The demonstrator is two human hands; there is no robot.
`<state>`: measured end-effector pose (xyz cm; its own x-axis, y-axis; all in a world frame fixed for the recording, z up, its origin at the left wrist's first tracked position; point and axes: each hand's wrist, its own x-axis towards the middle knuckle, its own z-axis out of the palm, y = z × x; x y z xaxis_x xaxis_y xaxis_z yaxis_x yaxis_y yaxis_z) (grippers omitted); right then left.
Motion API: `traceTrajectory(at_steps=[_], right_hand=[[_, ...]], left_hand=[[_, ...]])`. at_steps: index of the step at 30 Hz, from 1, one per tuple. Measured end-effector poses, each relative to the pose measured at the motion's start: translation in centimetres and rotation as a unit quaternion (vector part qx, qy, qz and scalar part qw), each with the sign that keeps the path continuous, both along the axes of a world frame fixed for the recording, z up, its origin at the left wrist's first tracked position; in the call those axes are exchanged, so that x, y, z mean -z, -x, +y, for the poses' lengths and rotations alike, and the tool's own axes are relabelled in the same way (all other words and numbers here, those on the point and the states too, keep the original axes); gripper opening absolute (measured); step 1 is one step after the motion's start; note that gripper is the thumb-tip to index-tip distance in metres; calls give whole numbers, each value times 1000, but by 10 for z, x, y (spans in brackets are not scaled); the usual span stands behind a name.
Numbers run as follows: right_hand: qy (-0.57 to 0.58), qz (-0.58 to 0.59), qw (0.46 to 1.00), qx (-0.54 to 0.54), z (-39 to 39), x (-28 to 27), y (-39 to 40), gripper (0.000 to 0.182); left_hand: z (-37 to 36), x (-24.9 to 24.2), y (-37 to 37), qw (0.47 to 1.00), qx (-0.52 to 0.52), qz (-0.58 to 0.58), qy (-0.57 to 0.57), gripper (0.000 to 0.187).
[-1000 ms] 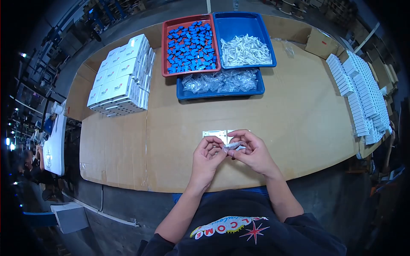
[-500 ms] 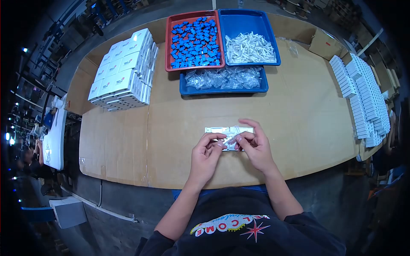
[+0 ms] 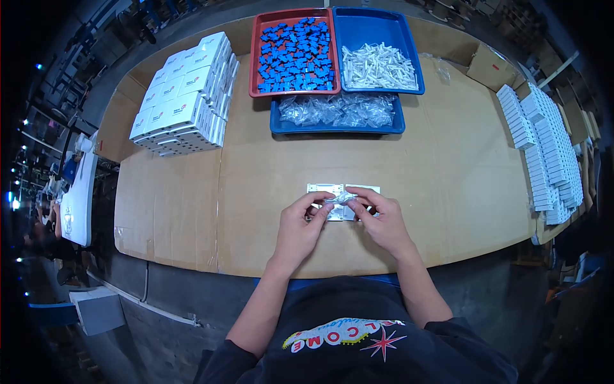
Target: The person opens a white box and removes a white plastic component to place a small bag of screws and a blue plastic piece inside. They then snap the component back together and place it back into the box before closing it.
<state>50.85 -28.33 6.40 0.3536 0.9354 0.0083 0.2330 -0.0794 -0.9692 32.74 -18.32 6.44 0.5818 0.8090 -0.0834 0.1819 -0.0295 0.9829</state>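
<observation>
My left hand [image 3: 303, 223] and my right hand [image 3: 382, 221] meet near the front middle of the table. Between their fingertips both pinch a small clear plastic bag [image 3: 342, 198]. Its contents are too small to make out. Directly under the hands lie two flat white plastic pieces side by side, a left white piece [image 3: 320, 188] and a right white piece [image 3: 369, 190]. Fingers partly cover both.
A red tray [image 3: 254, 61] of blue parts and a blue tray [image 3: 377, 29] of white parts stand at the back, above another blue tray [image 3: 339, 130] of clear bags. Stacked white boxes [image 3: 173, 96] stand left, with rows of white pieces [image 3: 543, 153] right.
My right fingers, raised and spread before, have come down and closed in on the bag. The bag looks more bunched together. The view has shifted slightly.
</observation>
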Motion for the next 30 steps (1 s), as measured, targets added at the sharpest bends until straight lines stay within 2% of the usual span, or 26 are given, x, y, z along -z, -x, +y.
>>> traceTrajectory(at_steps=[5, 8, 13, 17, 19, 30], right_hand=[[11, -33, 999, 8, 4, 16, 1, 26], [-70, -150, 986, 23, 11, 18, 4, 23], [-72, -145, 987, -1, 20, 26, 9, 16], [-18, -170, 985, -4, 22, 31, 13, 15], [-25, -189, 982, -8, 23, 37, 14, 14], [-27, -250, 967, -24, 23, 43, 13, 10]], left_hand=[[10, 0, 4, 995, 22, 29, -91, 23], [25, 9, 10, 984, 47, 57, -159, 26], [37, 13, 16, 968, 67, 121, -211, 22], [42, 25, 20, 934, 82, 156, -312, 17], [42, 33, 22, 918, 82, 159, -353, 15], [41, 44, 23, 914, 60, 164, -367, 9]])
